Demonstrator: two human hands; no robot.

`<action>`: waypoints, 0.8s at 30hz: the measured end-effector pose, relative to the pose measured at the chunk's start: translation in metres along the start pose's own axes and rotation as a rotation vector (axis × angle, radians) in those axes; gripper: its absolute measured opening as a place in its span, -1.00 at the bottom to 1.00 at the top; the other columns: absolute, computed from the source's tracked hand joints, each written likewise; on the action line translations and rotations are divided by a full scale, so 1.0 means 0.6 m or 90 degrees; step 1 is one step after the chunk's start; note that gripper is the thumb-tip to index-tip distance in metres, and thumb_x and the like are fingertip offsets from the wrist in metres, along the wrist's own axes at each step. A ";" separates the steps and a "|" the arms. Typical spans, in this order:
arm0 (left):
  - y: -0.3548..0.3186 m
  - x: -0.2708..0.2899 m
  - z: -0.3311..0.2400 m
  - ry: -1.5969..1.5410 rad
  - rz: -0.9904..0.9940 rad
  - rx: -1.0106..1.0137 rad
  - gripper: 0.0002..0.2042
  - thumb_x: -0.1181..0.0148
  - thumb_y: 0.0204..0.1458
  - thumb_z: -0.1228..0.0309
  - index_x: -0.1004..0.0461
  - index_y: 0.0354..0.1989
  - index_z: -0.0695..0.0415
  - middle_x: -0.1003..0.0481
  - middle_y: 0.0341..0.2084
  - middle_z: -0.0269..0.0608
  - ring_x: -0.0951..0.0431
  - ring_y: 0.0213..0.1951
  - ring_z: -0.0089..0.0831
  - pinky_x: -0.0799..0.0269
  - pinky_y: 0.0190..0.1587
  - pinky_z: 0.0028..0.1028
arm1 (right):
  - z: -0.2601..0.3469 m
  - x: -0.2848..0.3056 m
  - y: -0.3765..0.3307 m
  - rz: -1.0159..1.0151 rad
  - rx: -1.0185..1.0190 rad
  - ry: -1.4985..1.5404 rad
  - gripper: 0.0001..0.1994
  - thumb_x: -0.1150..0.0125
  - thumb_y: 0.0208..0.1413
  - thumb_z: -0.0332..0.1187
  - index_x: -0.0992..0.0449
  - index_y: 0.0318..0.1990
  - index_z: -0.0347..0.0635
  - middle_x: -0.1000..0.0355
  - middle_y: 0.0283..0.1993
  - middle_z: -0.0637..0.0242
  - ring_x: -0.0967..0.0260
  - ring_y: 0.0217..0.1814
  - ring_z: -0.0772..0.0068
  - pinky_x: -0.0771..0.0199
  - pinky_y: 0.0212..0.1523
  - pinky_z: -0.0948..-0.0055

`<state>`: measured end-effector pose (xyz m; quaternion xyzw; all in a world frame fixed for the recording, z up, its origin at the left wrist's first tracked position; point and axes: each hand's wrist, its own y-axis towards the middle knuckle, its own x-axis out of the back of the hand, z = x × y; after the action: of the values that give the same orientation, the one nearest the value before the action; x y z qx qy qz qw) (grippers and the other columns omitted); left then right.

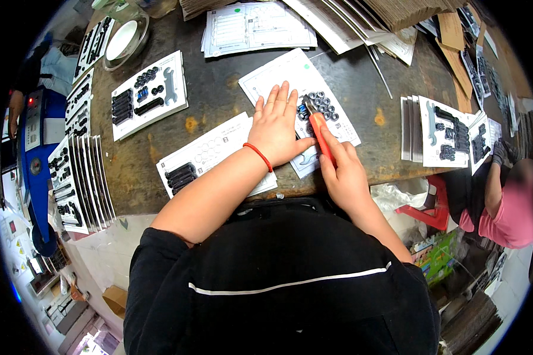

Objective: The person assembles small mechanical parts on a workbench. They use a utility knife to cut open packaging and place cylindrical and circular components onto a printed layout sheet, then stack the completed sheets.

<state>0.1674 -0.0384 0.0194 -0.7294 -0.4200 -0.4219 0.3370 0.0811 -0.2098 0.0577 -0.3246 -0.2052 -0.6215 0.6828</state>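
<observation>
My left hand [276,124] lies flat, fingers spread, on a white printed card [266,80] on the table. My right hand [344,177] grips a red utility knife [322,139], its dark metal tip down at blue-banded black parts on this card. Several black nuts [324,105] sit beside the tip. Part of a wrench [307,158] shows below my left thumb; the rest of that corner is hidden by my hands. Under my left forearm is another card [210,145] with black bolts [180,177] at its left end.
Filled cards [177,100] lie at the left, with an upright row [95,177] at the table edge. More filled cards [446,133] stand at the right, near a person in pink [512,216]. Printed sheets [257,29] and stacked cardboard [397,12] lie along the back.
</observation>
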 end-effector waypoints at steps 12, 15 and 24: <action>0.000 0.000 -0.003 0.024 -0.010 0.001 0.02 -0.35 -0.07 -0.11 0.02 0.44 0.26 0.09 0.47 0.12 0.15 0.49 -0.01 0.24 0.48 -0.05 | -0.026 0.031 -0.026 0.022 0.004 0.003 -0.49 -0.11 0.21 -0.34 -0.32 0.35 0.11 -0.45 -0.18 -0.04 -0.45 -0.14 -0.12 -0.46 -0.10 0.08; -0.001 0.000 -0.001 0.030 -0.005 0.005 0.02 -0.34 -0.06 -0.11 0.02 0.45 0.25 0.10 0.47 0.10 0.16 0.49 -0.01 0.25 0.48 -0.05 | -0.040 0.047 -0.047 0.036 0.008 -0.060 -0.47 -0.13 0.19 -0.32 -0.33 0.34 0.20 -0.42 -0.23 0.03 -0.46 -0.23 -0.09 -0.48 -0.18 0.07; 0.002 -0.004 0.003 0.044 0.006 -0.007 0.00 -0.34 -0.07 -0.09 0.00 0.45 0.22 0.11 0.47 0.08 0.16 0.50 -0.04 0.25 0.47 -0.05 | -0.080 0.123 -0.033 0.105 0.134 -0.382 -0.43 -0.20 0.12 -0.36 -0.37 0.31 0.34 -0.35 -0.31 0.23 -0.46 -0.36 0.08 -0.50 -0.36 0.15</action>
<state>0.1683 -0.0384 0.0163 -0.7181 -0.4022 -0.4480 0.3492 0.0664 -0.2966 0.0782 -0.4364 -0.4337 -0.4159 0.6697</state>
